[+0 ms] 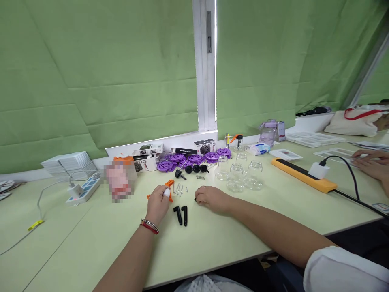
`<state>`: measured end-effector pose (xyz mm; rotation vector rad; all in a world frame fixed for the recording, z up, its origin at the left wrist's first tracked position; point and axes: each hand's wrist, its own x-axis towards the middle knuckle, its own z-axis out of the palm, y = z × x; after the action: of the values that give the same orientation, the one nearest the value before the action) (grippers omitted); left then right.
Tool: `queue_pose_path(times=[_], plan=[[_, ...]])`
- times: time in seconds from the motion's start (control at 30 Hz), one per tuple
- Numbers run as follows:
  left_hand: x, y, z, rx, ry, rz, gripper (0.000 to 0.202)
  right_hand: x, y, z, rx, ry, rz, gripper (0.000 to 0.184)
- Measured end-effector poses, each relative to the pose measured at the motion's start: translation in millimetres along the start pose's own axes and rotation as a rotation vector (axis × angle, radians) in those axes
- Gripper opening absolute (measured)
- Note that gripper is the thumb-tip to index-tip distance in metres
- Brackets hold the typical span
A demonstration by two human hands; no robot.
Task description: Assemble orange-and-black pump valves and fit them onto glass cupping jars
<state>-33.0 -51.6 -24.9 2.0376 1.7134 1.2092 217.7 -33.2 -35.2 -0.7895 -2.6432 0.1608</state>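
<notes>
My left hand (158, 204), its fingers curled and one fingertip wrapped in white, closes on an orange plastic part (169, 183) that sticks out on both sides of it. A small black part (195, 199) peeks out from under the fingertips of my right hand (211, 198), which is closed on it near the tabletop; most of it is hidden. Between the hands lie several metal pins (178, 190) and tiny bits (187, 189). Two black crank-shaped handles (184, 215) lie just in front. Behind are a black knob with a stem (180, 174) and springs (200, 177).
Several clear glass jars (235, 184) stand beyond my right hand. Purple discs (194, 160), black round pieces (197, 168) and boxes (146, 164) line the back. An orange power strip (304, 174) lies right, a white one (83, 190) left. Another person's hand (372, 162) rests far right.
</notes>
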Motion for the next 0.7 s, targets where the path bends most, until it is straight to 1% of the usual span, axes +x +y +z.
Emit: queue_pose_path(times=[0.23,0.37,0.43,0.5,0.57,0.63,0.7], plan=[[-0.4,2.4,2.3,-0.023,-0.023,0.008,0.023,-2.7,7.7,3.9,-0.047,-0.059,0.035,0.021],[-2.0,4.9,5.7,-0.053,-0.093,0.096,0.022,-1.3,3.8,7.4,0.016,-0.044,0.023,0.018],[-4.1,8.7,6.7,-0.058,-0.157,0.18,0.025,0.2,-1.5,7.0,0.146,0.008,0.056,0.016],[-7.0,14.2,7.7,-0.07,-0.238,0.264,0.03,2.8,-7.8,5.9,0.348,0.088,0.127,0.015],[-10.2,20.4,9.6,-0.094,-0.315,0.312,0.033,6.7,-14.4,5.1,0.562,0.145,0.198,0.014],[-13.1,25.5,12.5,-0.136,-0.358,0.306,0.032,11.6,-20.3,5.6,0.735,0.167,0.235,0.011],[-14.8,28.5,15.5,-0.197,-0.359,0.268,0.029,16.3,-24.7,7.2,0.854,0.193,0.24,0.007]])
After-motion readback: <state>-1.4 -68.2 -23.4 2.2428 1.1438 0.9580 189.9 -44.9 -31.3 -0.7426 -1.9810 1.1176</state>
